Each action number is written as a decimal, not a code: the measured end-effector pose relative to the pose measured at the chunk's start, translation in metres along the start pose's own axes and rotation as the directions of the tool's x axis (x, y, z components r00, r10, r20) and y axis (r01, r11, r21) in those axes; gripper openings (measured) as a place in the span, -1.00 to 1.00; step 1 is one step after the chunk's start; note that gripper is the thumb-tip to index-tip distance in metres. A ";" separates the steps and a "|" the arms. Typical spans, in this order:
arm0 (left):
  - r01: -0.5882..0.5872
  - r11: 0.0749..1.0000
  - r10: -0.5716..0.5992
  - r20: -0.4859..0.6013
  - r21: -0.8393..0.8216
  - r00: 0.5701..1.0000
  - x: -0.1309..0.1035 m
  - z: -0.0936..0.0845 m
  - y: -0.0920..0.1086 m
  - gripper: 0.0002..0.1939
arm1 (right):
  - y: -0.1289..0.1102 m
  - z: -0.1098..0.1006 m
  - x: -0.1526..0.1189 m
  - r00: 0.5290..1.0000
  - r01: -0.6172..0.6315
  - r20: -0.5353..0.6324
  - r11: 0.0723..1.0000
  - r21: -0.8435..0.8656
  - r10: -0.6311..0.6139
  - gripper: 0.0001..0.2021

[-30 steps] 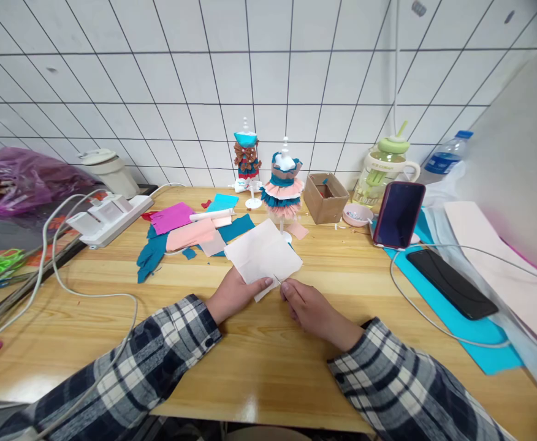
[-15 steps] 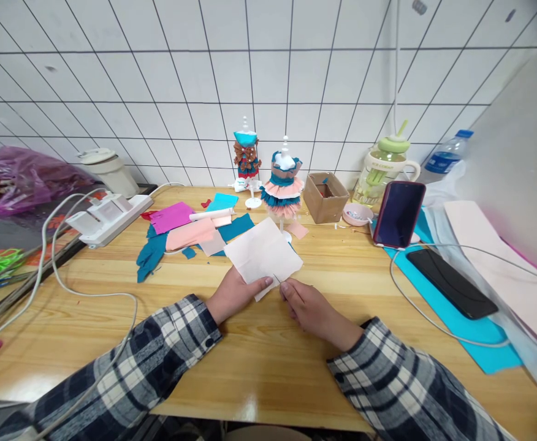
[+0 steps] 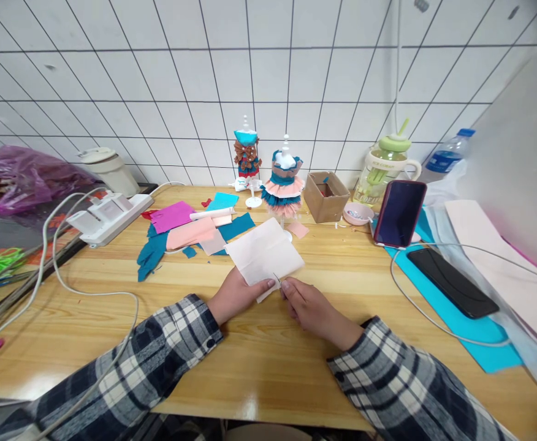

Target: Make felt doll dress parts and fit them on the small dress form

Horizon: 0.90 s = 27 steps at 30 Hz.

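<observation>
A pale pink square sheet [image 3: 265,251] is pinched at its lower left edge by my left hand [image 3: 235,295], thumb on top. My right hand [image 3: 309,306] is closed around a small, thin tool, perhaps scissors, mostly hidden by the fingers. The tool's fine metal tip [image 3: 276,278] lies over the sheet's lower edge, close to my left thumb. Behind the sheet, a small white dress form [image 3: 283,187] wears ruffles of teal and pink. Another form [image 3: 247,153], dressed in blue, brown and red, stands farther back.
Coloured paper pieces [image 3: 190,233] lie left of the sheet. A cardboard box [image 3: 326,197], pink dish [image 3: 357,213], green-lidded bottle [image 3: 383,171] and upright phone [image 3: 399,214] stand behind right. A black phone [image 3: 452,283] lies at right, a power strip [image 3: 112,220] at left.
The view has shifted very slightly. The metal tip shows a little differently over the sheet's lower edge; both hands keep their holds.
</observation>
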State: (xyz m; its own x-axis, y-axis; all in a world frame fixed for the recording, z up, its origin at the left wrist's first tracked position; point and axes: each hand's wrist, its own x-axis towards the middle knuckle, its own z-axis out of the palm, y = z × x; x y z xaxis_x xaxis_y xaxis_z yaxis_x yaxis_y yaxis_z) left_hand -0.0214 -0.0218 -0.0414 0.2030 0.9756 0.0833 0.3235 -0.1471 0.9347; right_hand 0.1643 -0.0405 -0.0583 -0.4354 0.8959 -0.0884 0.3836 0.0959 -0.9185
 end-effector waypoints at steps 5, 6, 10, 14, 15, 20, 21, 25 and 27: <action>-0.001 1.000 0.001 -0.012 0.023 1.000 0.000 0.001 0.002 -0.42 | -0.001 0.000 0.001 1.000 0.007 0.001 1.000 -0.009 -0.007 -0.59; 0.002 1.000 -0.002 -0.015 0.021 1.000 0.000 0.001 0.002 -0.42 | -0.001 0.000 0.001 1.000 0.008 0.001 1.000 -0.011 -0.008 -0.58; 0.005 1.000 -0.005 -0.021 0.022 1.000 -0.001 0.002 0.003 -0.42 | -0.002 0.001 0.001 1.000 0.012 0.000 1.000 -0.014 -0.012 -0.59; 0.007 1.000 -0.007 -0.007 0.010 1.000 0.000 0.002 0.002 -0.42 | -0.001 0.001 0.001 1.000 0.015 0.003 1.000 -0.010 -0.015 -0.60; 0.006 1.000 -0.006 -0.003 0.002 1.000 0.000 0.002 0.002 -0.41 | 0.000 0.001 0.001 1.000 0.019 0.005 1.000 -0.010 -0.019 -0.60; -0.007 1.000 0.007 0.007 -0.012 1.000 0.000 0.002 0.000 -0.41 | 0.001 0.002 0.001 1.000 0.023 0.003 1.000 0.003 -0.023 -0.60; -0.011 1.000 0.011 0.007 -0.006 1.000 0.000 0.002 0.000 -0.42 | 0.000 0.002 0.000 1.000 0.013 0.004 1.000 0.005 -0.013 -0.60; -0.024 0.999 0.024 0.014 0.039 1.000 -0.001 0.002 0.002 -0.44 | -0.002 0.001 -0.001 1.000 -0.002 -0.007 1.000 0.001 0.002 -0.58; -0.029 0.999 0.028 0.026 0.037 0.999 -0.001 0.002 0.002 -0.46 | -0.003 0.002 -0.001 1.000 0.005 -0.012 1.000 0.000 -0.005 -0.59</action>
State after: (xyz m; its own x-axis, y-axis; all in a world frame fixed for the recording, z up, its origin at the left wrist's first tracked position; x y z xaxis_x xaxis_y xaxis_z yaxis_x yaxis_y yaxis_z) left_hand -0.0192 -0.0234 -0.0406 0.2361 0.9665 0.1006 0.3516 -0.1815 0.9184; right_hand 0.1622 -0.0423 -0.0565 -0.4280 0.9003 -0.0791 0.3815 0.1006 -0.9189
